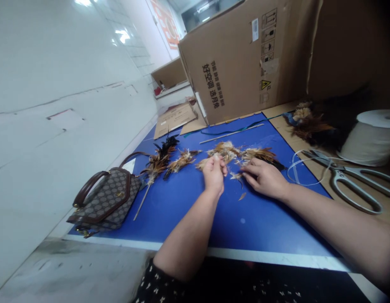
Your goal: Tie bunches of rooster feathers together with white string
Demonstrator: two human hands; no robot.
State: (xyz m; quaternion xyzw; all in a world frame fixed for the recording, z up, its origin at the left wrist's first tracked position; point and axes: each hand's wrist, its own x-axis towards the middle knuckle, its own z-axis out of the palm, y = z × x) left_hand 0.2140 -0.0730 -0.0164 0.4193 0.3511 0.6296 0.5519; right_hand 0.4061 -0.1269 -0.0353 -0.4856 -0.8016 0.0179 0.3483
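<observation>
Apparently picks through feathers [226, 147] at one o'clock from left hand [214, 172], pinched around something too small to tell, with loosely parted right hand [265, 179] at their four o'clock, calling for gentle separating.

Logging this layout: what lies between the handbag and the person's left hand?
The head view shows a dark-tipped feather bundle with a stick beside the handbag, then a smaller feather bundle, then pale feathers at the left hand.
</observation>
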